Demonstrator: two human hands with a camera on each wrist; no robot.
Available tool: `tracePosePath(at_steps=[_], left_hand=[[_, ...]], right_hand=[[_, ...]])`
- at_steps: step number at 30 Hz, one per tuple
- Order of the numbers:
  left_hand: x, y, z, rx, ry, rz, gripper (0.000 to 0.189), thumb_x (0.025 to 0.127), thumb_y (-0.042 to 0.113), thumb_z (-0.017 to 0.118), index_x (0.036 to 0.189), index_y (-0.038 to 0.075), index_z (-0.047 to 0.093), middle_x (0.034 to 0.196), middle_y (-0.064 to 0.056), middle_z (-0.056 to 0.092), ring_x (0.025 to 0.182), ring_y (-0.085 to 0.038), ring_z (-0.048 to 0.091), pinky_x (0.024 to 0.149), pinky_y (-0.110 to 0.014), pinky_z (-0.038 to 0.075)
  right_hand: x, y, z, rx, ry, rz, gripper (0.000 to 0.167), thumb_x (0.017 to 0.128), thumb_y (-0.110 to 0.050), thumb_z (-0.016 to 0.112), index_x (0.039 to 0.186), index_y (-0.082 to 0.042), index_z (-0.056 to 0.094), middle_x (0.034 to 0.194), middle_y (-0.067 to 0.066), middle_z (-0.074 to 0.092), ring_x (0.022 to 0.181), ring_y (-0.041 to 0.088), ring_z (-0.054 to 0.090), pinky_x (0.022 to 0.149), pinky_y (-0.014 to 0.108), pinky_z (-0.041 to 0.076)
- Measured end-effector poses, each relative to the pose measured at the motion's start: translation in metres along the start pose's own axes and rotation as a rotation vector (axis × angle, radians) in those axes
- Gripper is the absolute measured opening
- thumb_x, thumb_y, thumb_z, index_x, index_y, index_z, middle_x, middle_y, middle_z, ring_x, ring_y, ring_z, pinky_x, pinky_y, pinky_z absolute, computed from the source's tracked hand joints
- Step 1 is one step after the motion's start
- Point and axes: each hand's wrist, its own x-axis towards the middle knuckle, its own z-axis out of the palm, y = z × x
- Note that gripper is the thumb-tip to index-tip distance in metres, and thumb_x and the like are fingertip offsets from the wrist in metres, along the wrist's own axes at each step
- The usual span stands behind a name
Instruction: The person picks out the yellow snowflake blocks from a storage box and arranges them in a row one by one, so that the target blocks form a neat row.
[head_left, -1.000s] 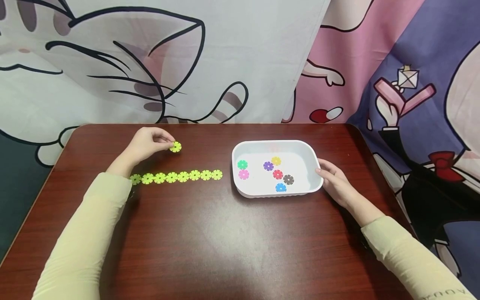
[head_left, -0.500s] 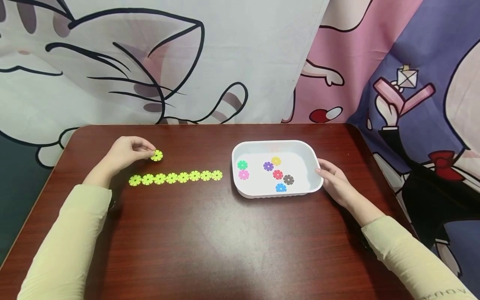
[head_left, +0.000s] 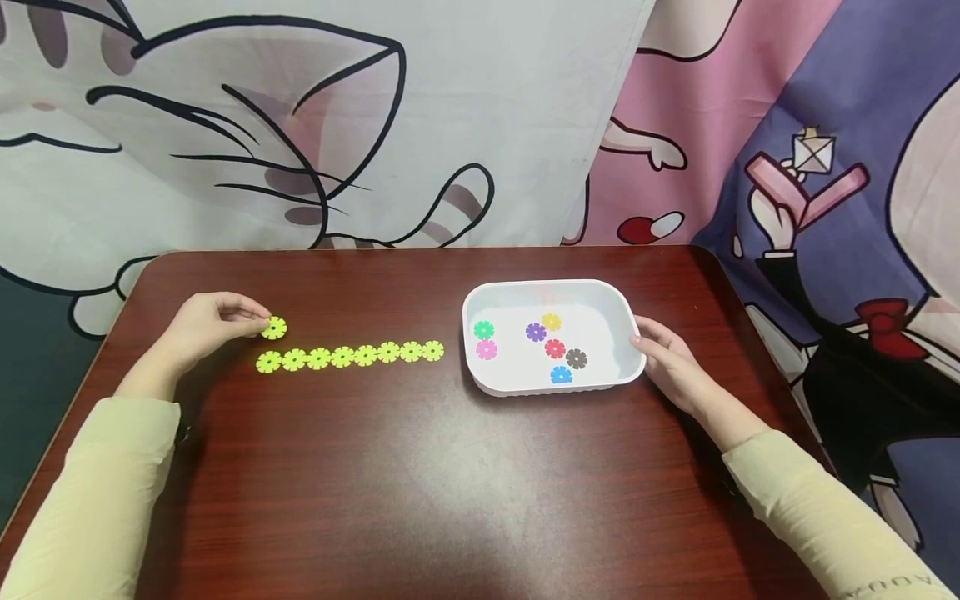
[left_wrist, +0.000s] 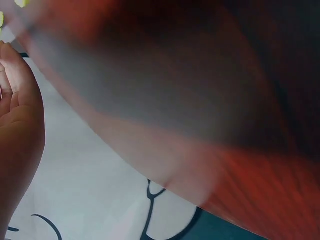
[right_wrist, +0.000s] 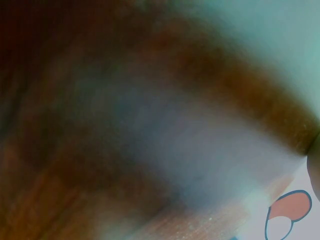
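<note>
Between thumb and fingers, my left hand pinches a yellow-green flower-shaped disc, just behind the left end of a row. That row of several matching yellow-green discs lies straight across the left half of the table. On the right, my right hand grips the right rim of a white plastic tray, thumb over the edge. Inside the tray lie several single discs, among them a green one, a red one and a blue one. The right wrist view is mostly blurred.
The brown wooden table has rounded far corners. Behind its far edge hangs a cartoon-printed cloth. In the left wrist view, the left hand shows only at the left border.
My left hand has moved left and nearer, carrying the yellow-green disc from behind the middle of the row to behind its left end. The right hand and tray have stayed in place.
</note>
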Motion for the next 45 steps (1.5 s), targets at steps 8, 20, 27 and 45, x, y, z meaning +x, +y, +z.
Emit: tracePosePath(at_steps=[8, 20, 27, 45], left_hand=[[-0.013, -0.012, -0.004, -0.048, 0.019, -0.002, 0.030, 0.095, 0.014, 0.079, 0.113, -0.010, 0.073, 0.080, 0.028, 0.072, 0.076, 0.012, 0.066, 0.070, -0.009, 0.050], [-0.030, -0.035, -0.010, -0.081, 0.034, -0.051, 0.023, 0.097, 0.016, 0.079, 0.110, -0.003, 0.075, 0.081, 0.027, 0.072, 0.077, 0.010, 0.067, 0.069, -0.011, 0.051], [-0.039, -0.039, -0.012, -0.063, 0.045, -0.042, 0.018, 0.096, 0.015, 0.079, 0.106, 0.000, 0.076, 0.081, 0.030, 0.070, 0.077, 0.013, 0.065, 0.068, -0.010, 0.050], [-0.042, -0.030, -0.001, 0.146, 0.085, -0.001, 0.024, 0.093, 0.013, 0.078, 0.109, -0.005, 0.076, 0.079, 0.015, 0.072, 0.070, 0.011, 0.059, 0.067, -0.009, 0.045]], right_hand=[[0.000, 0.000, 0.001, -0.012, 0.009, 0.005, 0.033, 0.108, 0.001, 0.047, 0.129, -0.018, 0.064, 0.124, -0.006, 0.070, 0.110, 0.004, 0.066, 0.094, 0.018, 0.055], [0.000, -0.002, 0.001, -0.027, 0.018, 0.017, 0.032, 0.107, 0.000, 0.048, 0.127, -0.019, 0.064, 0.123, -0.007, 0.069, 0.109, 0.003, 0.066, 0.094, 0.017, 0.055], [0.001, -0.002, 0.000, -0.025, 0.014, 0.021, 0.031, 0.107, 0.000, 0.049, 0.129, -0.018, 0.062, 0.124, -0.006, 0.068, 0.109, 0.003, 0.066, 0.094, 0.017, 0.055], [0.001, -0.003, 0.002, -0.007, 0.022, 0.018, 0.029, 0.108, 0.000, 0.049, 0.127, -0.016, 0.064, 0.122, -0.005, 0.069, 0.109, 0.005, 0.066, 0.093, 0.017, 0.055]])
